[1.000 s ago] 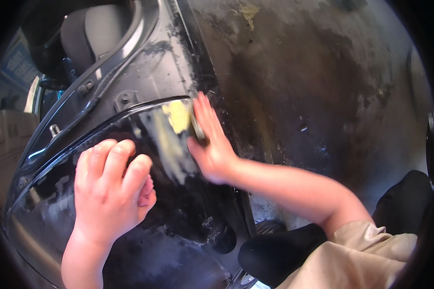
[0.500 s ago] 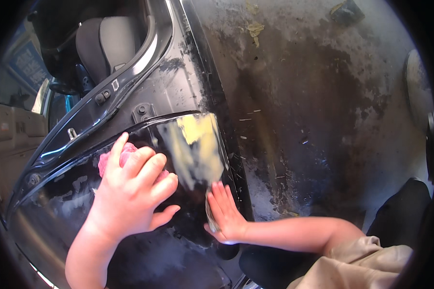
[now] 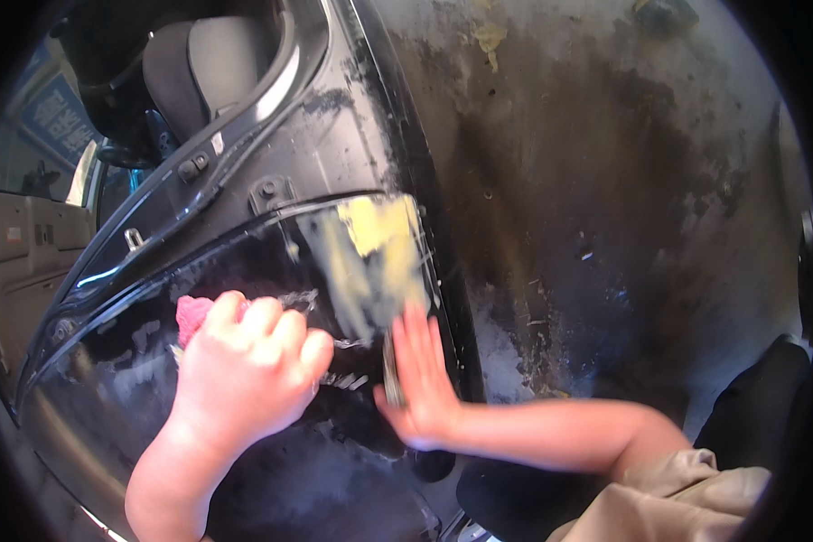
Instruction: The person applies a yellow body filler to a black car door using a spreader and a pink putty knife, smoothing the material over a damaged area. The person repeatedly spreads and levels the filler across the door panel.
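Observation:
My left hand [image 3: 248, 370] is closed round a crumpled pink cloth [image 3: 192, 318] on the glossy black car panel [image 3: 117, 379]. My right hand [image 3: 415, 370] lies flat, fingers extended, over a thin greyish pad [image 3: 390, 370], holding it against the panel near its right edge. Just above that hand is a patch of yellow filler [image 3: 366, 226] with pale smears running down from it. Much of the cloth and pad is hidden under my hands.
Upper left, the car's black hinge channel [image 3: 334, 126] with bolts borders an opening showing a grey seat [image 3: 217, 72] and interior trim [image 3: 14, 271]. To the right is a stained dark floor [image 3: 605, 199]. My dark-clad leg [image 3: 750, 397] shows at lower right.
My right hand moved down from beside the yellow patch, then slightly up again. My left hand has shifted, its fingers loosening, then curling again round the pink cloth. The view has shifted slightly.

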A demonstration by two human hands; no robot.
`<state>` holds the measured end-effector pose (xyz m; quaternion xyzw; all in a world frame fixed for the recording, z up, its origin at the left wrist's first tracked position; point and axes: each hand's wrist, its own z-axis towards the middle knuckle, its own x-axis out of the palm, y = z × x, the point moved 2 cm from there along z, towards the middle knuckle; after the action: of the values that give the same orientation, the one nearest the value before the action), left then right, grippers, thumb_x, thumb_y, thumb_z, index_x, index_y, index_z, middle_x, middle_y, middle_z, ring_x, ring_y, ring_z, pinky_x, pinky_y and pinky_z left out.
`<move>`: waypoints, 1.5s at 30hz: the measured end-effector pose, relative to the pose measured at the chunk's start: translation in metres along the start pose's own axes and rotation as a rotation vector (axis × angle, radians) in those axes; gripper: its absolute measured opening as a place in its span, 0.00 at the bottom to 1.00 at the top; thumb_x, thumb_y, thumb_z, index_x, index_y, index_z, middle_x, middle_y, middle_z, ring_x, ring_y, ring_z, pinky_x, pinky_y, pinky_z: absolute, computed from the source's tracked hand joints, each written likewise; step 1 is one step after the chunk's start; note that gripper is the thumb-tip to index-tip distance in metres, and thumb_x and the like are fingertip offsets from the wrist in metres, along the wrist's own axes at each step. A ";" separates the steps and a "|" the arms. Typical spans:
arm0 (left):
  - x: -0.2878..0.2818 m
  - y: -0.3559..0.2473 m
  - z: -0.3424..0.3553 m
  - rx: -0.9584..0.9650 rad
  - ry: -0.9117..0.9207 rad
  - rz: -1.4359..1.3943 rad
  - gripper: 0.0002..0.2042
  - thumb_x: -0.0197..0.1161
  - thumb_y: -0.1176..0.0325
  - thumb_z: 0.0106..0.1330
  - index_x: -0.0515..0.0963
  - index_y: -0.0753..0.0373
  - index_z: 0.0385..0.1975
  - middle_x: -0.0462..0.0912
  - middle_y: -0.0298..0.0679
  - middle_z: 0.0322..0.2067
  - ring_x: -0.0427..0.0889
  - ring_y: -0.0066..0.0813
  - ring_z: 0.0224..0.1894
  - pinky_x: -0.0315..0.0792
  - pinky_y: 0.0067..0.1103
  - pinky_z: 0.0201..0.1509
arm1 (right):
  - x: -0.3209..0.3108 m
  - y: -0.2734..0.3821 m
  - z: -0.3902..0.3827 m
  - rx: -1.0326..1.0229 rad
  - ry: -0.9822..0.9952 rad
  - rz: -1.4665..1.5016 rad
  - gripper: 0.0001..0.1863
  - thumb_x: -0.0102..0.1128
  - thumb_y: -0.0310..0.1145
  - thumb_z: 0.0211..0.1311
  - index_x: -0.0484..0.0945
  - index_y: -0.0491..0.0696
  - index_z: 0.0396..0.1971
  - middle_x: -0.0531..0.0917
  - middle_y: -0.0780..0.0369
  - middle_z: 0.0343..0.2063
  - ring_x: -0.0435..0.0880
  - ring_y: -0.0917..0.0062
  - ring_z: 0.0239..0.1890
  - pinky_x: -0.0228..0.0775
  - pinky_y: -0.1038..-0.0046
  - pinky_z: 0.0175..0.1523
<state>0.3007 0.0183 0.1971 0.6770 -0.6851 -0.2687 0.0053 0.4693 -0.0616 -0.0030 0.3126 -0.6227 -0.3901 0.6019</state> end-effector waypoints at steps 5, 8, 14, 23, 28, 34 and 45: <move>-0.007 0.001 0.011 -0.062 -0.029 0.039 0.16 0.79 0.62 0.40 0.76 0.54 0.23 0.78 0.31 0.25 0.83 0.33 0.33 0.72 0.32 0.41 | -0.032 -0.010 0.113 -0.013 -0.141 -0.013 0.53 0.65 0.37 0.72 0.41 0.38 0.86 0.43 0.40 0.86 0.38 0.43 0.88 0.29 0.39 0.87; -0.008 0.004 0.010 -0.113 0.048 0.056 0.13 0.78 0.61 0.45 0.78 0.52 0.24 0.82 0.31 0.25 0.85 0.33 0.34 0.73 0.31 0.41 | -0.006 -0.005 0.022 -0.116 -0.051 -0.034 0.56 0.66 0.34 0.68 0.40 0.38 0.86 0.42 0.37 0.85 0.35 0.40 0.88 0.28 0.39 0.87; -0.018 0.035 0.011 -0.445 -0.118 0.150 0.12 0.75 0.67 0.47 0.74 0.53 0.21 0.79 0.35 0.22 0.85 0.38 0.32 0.76 0.34 0.39 | -0.018 0.015 0.089 -0.125 -0.035 -0.068 0.53 0.66 0.37 0.70 0.45 0.39 0.86 0.46 0.36 0.84 0.38 0.38 0.87 0.29 0.40 0.87; -0.028 0.046 0.016 -0.380 -0.193 0.154 0.12 0.74 0.69 0.47 0.74 0.54 0.23 0.78 0.34 0.23 0.83 0.38 0.31 0.75 0.33 0.40 | -0.010 -0.002 0.022 -0.335 0.060 -0.120 0.57 0.69 0.43 0.64 0.47 0.38 0.85 0.47 0.40 0.85 0.40 0.39 0.88 0.30 0.31 0.85; -0.018 0.044 0.019 -0.382 -0.227 0.114 0.12 0.73 0.70 0.48 0.72 0.56 0.23 0.77 0.35 0.23 0.82 0.40 0.31 0.74 0.35 0.40 | -0.041 0.004 0.148 -0.200 -0.155 -0.125 0.46 0.60 0.36 0.76 0.48 0.42 0.86 0.48 0.44 0.86 0.42 0.50 0.89 0.32 0.46 0.88; -0.026 0.051 0.013 -0.391 -0.234 0.133 0.12 0.72 0.69 0.47 0.71 0.54 0.22 0.75 0.34 0.22 0.81 0.39 0.31 0.73 0.34 0.39 | -0.008 0.015 0.041 -0.409 0.086 -0.178 0.55 0.64 0.37 0.53 0.55 0.39 0.84 0.50 0.40 0.85 0.45 0.44 0.88 0.28 0.36 0.86; -0.028 0.048 0.011 -0.404 -0.133 0.101 0.12 0.74 0.68 0.48 0.74 0.54 0.23 0.77 0.34 0.24 0.83 0.39 0.32 0.74 0.34 0.41 | -0.017 0.024 0.086 -0.326 0.075 -0.048 0.58 0.69 0.30 0.53 0.52 0.42 0.86 0.52 0.41 0.85 0.44 0.45 0.88 0.30 0.41 0.87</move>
<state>0.2548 0.0453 0.2154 0.6078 -0.6493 -0.4440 0.1091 0.3871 -0.0255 0.0119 0.2401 -0.5206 -0.4882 0.6580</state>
